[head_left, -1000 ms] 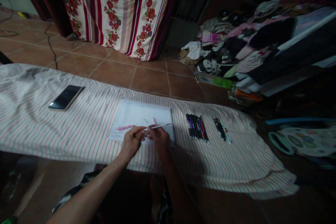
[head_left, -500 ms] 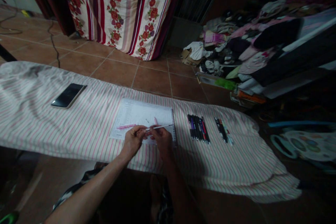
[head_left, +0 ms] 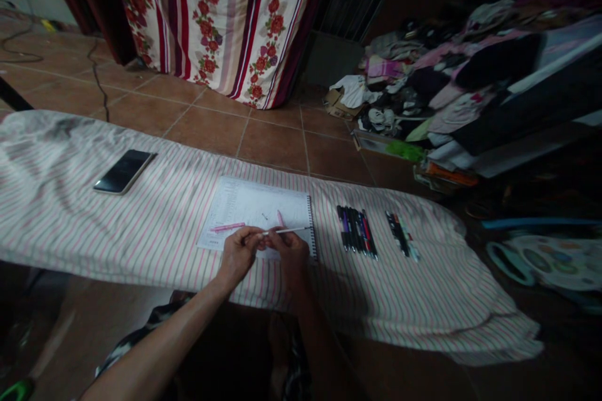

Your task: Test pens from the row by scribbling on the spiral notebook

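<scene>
Over a spiral notebook (head_left: 263, 193), my left hand (head_left: 239, 250) is closed, its thumb and fingers pinching the left end of a thin white pen refill (head_left: 294, 229). My right hand (head_left: 292, 252) grips the same refill close beside it, and the dark-tipped end sticks out to the right. A pink pen barrel (head_left: 227, 227) lies on the page left of my hands. Just beyond my fingers are a smaller pink pen part (head_left: 281, 218) and a tiny dark piece (head_left: 264, 217), too small to make out clearly. My fingertips hide the refill's left end.
Right of the notebook lies a row of pens (head_left: 356, 230), with a smaller group of pens (head_left: 401, 235) farther right. A phone (head_left: 124, 171) rests at the left on the striped cloth (head_left: 179, 200). Piled clothes (head_left: 437, 75) and a flowered curtain (head_left: 211, 19) stand beyond.
The refill has tilted slightly toward level, and my fingers have shifted a little along it. Everything else lies as before, apart from a slight camera shift.
</scene>
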`<act>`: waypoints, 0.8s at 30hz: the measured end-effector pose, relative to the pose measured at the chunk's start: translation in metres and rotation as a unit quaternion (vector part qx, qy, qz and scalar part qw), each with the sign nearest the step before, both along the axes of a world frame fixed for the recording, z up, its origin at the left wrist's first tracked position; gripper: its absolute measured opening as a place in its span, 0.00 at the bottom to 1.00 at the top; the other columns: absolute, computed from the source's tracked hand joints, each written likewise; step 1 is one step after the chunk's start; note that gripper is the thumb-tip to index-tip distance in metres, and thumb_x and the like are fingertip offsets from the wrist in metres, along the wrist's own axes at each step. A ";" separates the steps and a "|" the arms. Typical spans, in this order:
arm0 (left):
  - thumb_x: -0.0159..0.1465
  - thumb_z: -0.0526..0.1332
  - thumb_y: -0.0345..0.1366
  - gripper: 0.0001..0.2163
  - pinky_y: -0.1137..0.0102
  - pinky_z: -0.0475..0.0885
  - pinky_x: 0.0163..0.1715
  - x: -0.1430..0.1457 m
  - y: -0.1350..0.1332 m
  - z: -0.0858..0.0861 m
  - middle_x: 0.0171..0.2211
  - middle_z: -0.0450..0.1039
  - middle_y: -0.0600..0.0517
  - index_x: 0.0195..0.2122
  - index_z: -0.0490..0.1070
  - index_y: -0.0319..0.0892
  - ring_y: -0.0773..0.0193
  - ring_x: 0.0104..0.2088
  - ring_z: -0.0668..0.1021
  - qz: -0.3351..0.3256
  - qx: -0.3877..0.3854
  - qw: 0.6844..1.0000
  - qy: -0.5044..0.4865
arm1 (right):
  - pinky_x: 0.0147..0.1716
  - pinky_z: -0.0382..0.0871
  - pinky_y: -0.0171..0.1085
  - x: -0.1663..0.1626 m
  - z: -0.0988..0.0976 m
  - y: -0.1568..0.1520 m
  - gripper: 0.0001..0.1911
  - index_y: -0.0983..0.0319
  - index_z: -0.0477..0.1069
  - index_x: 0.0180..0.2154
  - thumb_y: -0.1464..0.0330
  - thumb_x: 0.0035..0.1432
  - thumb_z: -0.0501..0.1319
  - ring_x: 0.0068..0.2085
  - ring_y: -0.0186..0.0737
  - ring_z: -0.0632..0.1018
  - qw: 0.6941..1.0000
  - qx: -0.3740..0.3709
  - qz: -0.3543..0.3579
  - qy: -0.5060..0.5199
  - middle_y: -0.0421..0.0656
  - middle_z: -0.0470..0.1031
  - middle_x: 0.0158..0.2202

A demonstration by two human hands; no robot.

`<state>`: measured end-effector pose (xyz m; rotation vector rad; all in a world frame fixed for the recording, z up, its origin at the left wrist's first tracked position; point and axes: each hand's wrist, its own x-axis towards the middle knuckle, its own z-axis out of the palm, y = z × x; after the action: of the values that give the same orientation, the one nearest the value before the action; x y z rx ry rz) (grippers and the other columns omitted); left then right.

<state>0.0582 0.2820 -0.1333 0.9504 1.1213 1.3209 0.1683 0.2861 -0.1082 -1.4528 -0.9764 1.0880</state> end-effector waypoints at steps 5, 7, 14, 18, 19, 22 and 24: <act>0.54 0.62 0.37 0.07 0.70 0.70 0.29 0.001 0.001 0.004 0.23 0.75 0.52 0.30 0.73 0.39 0.65 0.25 0.76 0.011 0.009 1.000 0.005 | 0.29 0.73 0.37 -0.001 0.004 -0.001 0.13 0.64 0.74 0.26 0.60 0.43 0.64 0.26 0.41 0.79 1.000 -0.009 0.004 0.029 0.41 0.78 0.21; 0.54 0.61 0.37 0.07 0.71 0.70 0.29 0.000 0.001 0.004 0.23 0.75 0.52 0.30 0.73 0.39 0.65 0.25 0.76 0.017 0.008 1.000 0.012 | 0.29 0.73 0.36 -0.001 0.004 -0.001 0.13 0.63 0.74 0.26 0.60 0.42 0.64 0.25 0.41 0.79 1.000 -0.012 0.000 0.012 0.41 0.78 0.21; 0.54 0.61 0.36 0.06 0.72 0.69 0.29 -0.002 -0.002 0.007 0.22 0.74 0.53 0.29 0.74 0.39 0.65 0.24 0.75 0.020 0.004 0.999 0.031 | 0.27 0.72 0.35 -0.003 -0.004 -0.001 0.12 0.62 0.74 0.26 0.59 0.46 0.63 0.26 0.41 0.79 1.000 0.007 0.011 -0.028 0.41 0.78 0.22; 0.54 0.61 0.37 0.07 0.71 0.69 0.30 -0.001 -0.002 0.005 0.23 0.75 0.52 0.30 0.74 0.39 0.65 0.25 0.75 0.019 0.005 0.999 0.028 | 0.27 0.72 0.35 -0.003 -0.008 -0.001 0.13 0.62 0.74 0.26 0.58 0.45 0.62 0.26 0.41 0.79 0.999 0.008 0.007 -0.038 0.41 0.78 0.22; 0.55 0.61 0.37 0.07 0.71 0.70 0.30 0.000 -0.002 0.004 0.23 0.75 0.52 0.30 0.74 0.39 0.65 0.26 0.75 0.019 0.005 0.999 0.025 | 0.27 0.72 0.35 -0.002 -0.009 0.000 0.13 0.62 0.74 0.26 0.58 0.45 0.62 0.26 0.41 0.78 0.999 0.011 0.005 -0.037 0.41 0.78 0.22; 0.55 0.61 0.38 0.09 0.71 0.70 0.30 0.002 -0.001 0.000 0.24 0.75 0.51 0.32 0.74 0.39 0.65 0.26 0.75 0.015 0.005 1.000 0.017 | 0.28 0.72 0.35 -0.002 -0.008 0.001 0.14 0.63 0.74 0.28 0.59 0.44 0.63 0.26 0.40 0.78 1.000 0.012 0.002 -0.016 0.41 0.78 0.23; 0.55 0.61 0.39 0.10 0.70 0.71 0.30 0.003 0.000 -0.001 0.24 0.75 0.51 0.33 0.74 0.38 0.65 0.26 0.75 0.015 0.003 1.000 0.013 | 0.28 0.72 0.36 -0.002 -0.005 0.001 0.14 0.63 0.74 0.28 0.59 0.42 0.64 0.26 0.40 0.78 1.000 0.003 0.003 0.009 0.42 0.78 0.23</act>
<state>0.0609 0.2821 -0.1343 0.9610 1.1574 1.3402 0.1663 0.2873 -0.1133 -1.4334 -0.9718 1.1001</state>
